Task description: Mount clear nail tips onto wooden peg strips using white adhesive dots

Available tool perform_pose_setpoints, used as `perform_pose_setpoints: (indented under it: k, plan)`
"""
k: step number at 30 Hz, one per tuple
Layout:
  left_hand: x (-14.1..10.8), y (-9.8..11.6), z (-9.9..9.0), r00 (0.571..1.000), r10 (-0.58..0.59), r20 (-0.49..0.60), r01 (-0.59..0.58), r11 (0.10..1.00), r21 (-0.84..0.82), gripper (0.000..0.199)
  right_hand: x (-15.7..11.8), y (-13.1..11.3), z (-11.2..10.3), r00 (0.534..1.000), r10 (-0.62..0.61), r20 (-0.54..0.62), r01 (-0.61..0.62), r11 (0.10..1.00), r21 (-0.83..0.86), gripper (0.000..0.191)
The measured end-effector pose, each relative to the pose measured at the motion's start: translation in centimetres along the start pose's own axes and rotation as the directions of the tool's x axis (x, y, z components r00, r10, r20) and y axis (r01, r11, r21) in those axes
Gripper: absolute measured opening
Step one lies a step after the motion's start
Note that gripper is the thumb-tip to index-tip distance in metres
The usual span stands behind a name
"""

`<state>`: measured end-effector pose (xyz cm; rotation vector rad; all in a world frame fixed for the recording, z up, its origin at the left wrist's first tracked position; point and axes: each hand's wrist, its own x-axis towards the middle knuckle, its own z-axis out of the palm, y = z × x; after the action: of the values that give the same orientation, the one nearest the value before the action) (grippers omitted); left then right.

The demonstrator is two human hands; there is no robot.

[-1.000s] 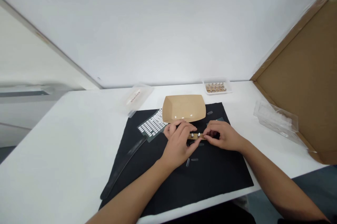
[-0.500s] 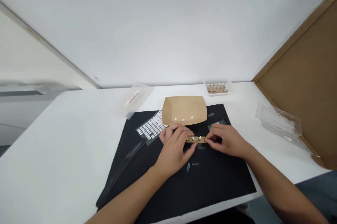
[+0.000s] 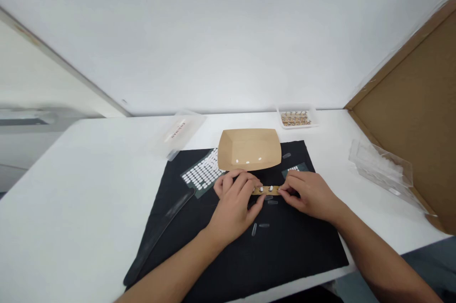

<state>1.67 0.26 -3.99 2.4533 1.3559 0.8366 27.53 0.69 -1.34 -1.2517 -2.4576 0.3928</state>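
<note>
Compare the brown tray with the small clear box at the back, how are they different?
The brown tray is opaque; the clear box is see-through. The brown tray looks larger than the clear box. The brown tray holds a few white ovals, while the clear box holds rows of brown strips with metal-looking bits. Both are open at the top.

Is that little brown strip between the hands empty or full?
Not empty: white pieces show on the brown strip. I can't tell if it's full, because the left hand covers one end.
</note>
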Motion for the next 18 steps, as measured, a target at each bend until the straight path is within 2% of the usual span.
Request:
perform_pose_setpoints:
  k: [5, 11, 18]
  plan:
    - [0.0, 0.0, -0.2, 1.000, -0.002, -0.001, 0.002, 1.000, 0.004, 0.008, 0.0, 0.6, -0.7, 0.999, -0.027, 0.034, 0.023, 0.994, 0.107, 0.010]
    - [0.0, 0.0, -0.3, 1.000, -0.009, 0.008, 0.009, 1.000, 0.016, 0.009, -0.1, 1.3, -0.7, 0.998, -0.049, 0.048, 0.036, 0.966, 0.256, 0.027]
    - [-0.2, 0.0, -0.3, 1.000, -0.027, 0.000, 0.027, 0.999, 0.020, 0.013, 0.3, 1.4, -0.3, 0.995, -0.091, 0.043, 0.075, 0.955, 0.289, 0.022]
